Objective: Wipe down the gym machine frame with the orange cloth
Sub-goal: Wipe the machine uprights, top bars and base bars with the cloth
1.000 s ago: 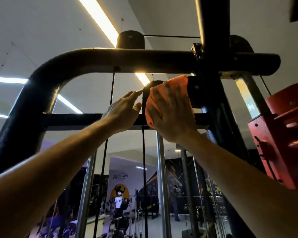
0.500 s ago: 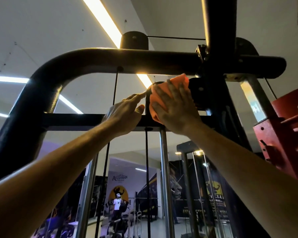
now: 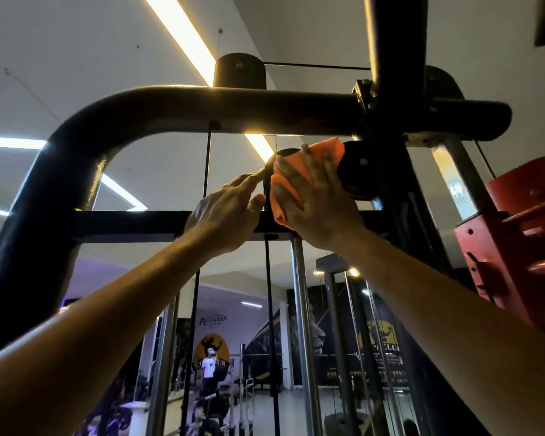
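Orange cloth (image 3: 309,171): folded, pressed flat against the black pulley wheel (image 3: 357,171) just below the top tube of the frame.
Right hand (image 3: 315,202): lies over the cloth with fingers straight and spread, palm pushing it onto the wheel; nothing is curled round it.
Left hand (image 3: 227,215): just left of the pulley wheel, fingers extended and close together, their tips at the wheel's left edge; whether they touch it I cannot tell.
Frame (image 3: 202,108): thick black tube running over the pulley wheel, bending down at the left; a flat black crossbar (image 3: 123,220) passes below the wheel, behind both hands.
Cable (image 3: 269,309): thin, dark, dropping straight down from under the pulley wheel.
Guide rod (image 3: 302,325): shiny steel, upright, below the wheel.
Red bracket (image 3: 516,247): painted metal, well right of the pulley wheel.
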The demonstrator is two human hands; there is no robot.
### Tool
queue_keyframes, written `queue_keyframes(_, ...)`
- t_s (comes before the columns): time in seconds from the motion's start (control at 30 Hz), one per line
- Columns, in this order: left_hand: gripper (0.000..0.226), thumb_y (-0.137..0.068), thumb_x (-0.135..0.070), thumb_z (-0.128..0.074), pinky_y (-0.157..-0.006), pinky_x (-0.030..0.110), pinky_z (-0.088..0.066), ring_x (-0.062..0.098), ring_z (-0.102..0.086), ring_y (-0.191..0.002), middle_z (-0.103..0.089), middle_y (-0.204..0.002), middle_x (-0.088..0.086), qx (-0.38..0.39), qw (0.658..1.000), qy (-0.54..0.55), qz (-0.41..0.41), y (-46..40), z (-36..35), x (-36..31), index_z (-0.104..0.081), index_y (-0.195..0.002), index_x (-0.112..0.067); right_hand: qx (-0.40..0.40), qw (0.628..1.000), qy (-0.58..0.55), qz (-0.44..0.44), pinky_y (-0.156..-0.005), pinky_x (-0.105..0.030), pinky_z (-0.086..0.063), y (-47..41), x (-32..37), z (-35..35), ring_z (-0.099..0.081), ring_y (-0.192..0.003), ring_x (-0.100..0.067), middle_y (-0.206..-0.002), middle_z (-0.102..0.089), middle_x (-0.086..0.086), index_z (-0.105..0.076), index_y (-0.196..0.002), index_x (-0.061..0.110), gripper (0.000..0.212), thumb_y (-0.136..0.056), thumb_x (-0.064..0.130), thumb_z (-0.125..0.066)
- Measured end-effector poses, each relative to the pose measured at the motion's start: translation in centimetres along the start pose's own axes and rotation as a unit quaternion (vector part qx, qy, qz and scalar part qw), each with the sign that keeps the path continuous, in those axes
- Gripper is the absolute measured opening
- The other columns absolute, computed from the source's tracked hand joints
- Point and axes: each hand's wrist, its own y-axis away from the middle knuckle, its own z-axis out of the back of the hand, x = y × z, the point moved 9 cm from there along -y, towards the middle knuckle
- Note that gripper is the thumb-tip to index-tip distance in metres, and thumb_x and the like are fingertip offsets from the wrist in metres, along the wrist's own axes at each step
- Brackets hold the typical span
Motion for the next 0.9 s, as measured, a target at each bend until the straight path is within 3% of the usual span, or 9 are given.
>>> queue_keyframes(0.1,0.055,-0.115,-0.04,-0.046,-0.094,0.049,-0.059,0.036,-0.06,-0.137,-0.043,-0.169,-0.003,-0.002,1.0,0.003,0.003,0.0,0.3,0.0,-0.031,-0.168,-0.038,-0.014,0.999,-0.044,-0.003,-0.131,-0.043,-0.004,1.0,0.3,0.4,-0.003,-0.169,-0.031,-0.182,-0.015,-0.002,-0.027,-0.172,0.037,0.069,-0.109,0.067,-0.024)
queue_keyframes(0.2,0.056,-0.115,-0.041,-0.047,-0.094,0.048,-0.058,0.036,-0.059,-0.139,-0.042,-0.17,-0.002,0.004,1.0,0.007,-0.008,0.2,0.5,0.0,-0.031,-0.169,-0.035,-0.03,0.997,-0.052,0.047,-0.133,-0.044,-0.025,3.5,-0.1,1.9,-0.026,-0.165,-0.03,-0.175,-0.035,-0.008,-0.042,-0.167,0.022,0.061,-0.113,0.05,-0.045)
queue_keyframes(0.3,0.057,-0.115,-0.037,-0.048,-0.099,0.051,-0.056,0.038,-0.055,-0.143,-0.042,-0.17,0.0,0.005,1.0,0.014,-0.009,0.5,0.4,-0.3,-0.031,-0.169,-0.031,0.03,0.996,-0.032,0.076,-0.13,-0.049,-0.036,5.6,-1.1,3.4,-0.037,-0.16,-0.028,-0.17,-0.044,-0.009,-0.049,-0.162,0.015,0.059,-0.107,0.033,-0.064)
queue_keyframes(0.4,0.06,-0.113,-0.035,-0.051,-0.122,0.055,-0.036,0.037,-0.04,-0.155,-0.037,-0.172,0.002,-0.007,1.0,0.024,-0.012,0.8,0.2,-0.4,-0.031,-0.169,-0.027,0.031,0.997,-0.033,0.066,-0.127,-0.054,-0.04,6.5,-2.2,6.2,-0.043,-0.157,-0.028,-0.165,-0.049,-0.009,-0.054,-0.158,0.011,0.056,-0.106,0.03,-0.068)
queue_keyframes(0.5,0.063,-0.107,-0.041,-0.045,-0.129,0.051,-0.022,0.032,-0.032,-0.16,-0.035,-0.173,0.001,-0.019,0.997,0.029,-0.068,1.3,-0.9,-2.3,-0.037,-0.166,-0.023,-0.052,0.999,-0.008,0.014,-0.127,-0.052,-0.041,6.8,-4.1,10.0,-0.045,-0.155,-0.029,-0.165,-0.05,-0.009,-0.055,-0.158,0.014,0.056,-0.112,0.045,-0.056)
queue_keyframes(0.57,0.062,-0.107,-0.041,-0.038,-0.132,0.052,-0.016,0.028,-0.026,-0.163,-0.032,-0.174,0.001,-0.002,0.994,0.012,-0.105,1.9,-2.4,-3.9,-0.039,-0.166,-0.022,-0.079,0.996,0.033,-0.033,-0.13,-0.052,-0.035,7.4,-4.9,10.3,-0.039,-0.159,-0.029,-0.168,-0.047,-0.008,-0.055,-0.158,0.018,0.059,-0.113,0.054,-0.043)
queue_keyframes(0.63,0.063,-0.107,-0.042,-0.031,-0.134,0.052,-0.011,0.026,-0.018,-0.165,-0.029,-0.176,0.001,0.017,0.994,-0.012,-0.11,2.3,-3.6,-5.2,-0.037,-0.167,-0.023,-0.039,0.995,0.064,-0.062,-0.135,-0.054,-0.017,8.5,-5.3,7.8,-0.022,-0.166,-0.031,-0.175,-0.035,-0.009,-0.046,-0.165,0.023,0.067,-0.113,0.062,-0.029)
queue_keyframes(0.73,0.07,-0.103,-0.046,-0.023,-0.134,0.05,0.002,0.022,-0.005,-0.167,-0.018,-0.179,0.0,0.033,0.996,-0.025,-0.078,1.9,-4.4,-6.5,-0.031,-0.169,-0.024,0.041,0.986,0.157,-0.036,-0.133,-0.057,0.012,10.7,-5.4,2.3,0.008,-0.168,-0.035,-0.183,0.004,-0.008,-0.005,-0.175,0.027,0.08,-0.108,0.071,-0.005)
queue_keyframes(0.9,0.071,-0.103,-0.047,-0.021,-0.131,0.058,0.014,0.025,-0.001,-0.167,-0.021,-0.179,0.002,0.031,0.99,-0.099,-0.1,1.6,-5.6,-8.7,-0.035,-0.167,-0.021,0.054,0.98,0.187,-0.033,-0.132,-0.063,0.011,8.7,-8.9,2.3,0.013,-0.167,-0.039,-0.182,0.014,-0.005,0.0,-0.174,0.04,0.089,-0.097,0.084,0.001)
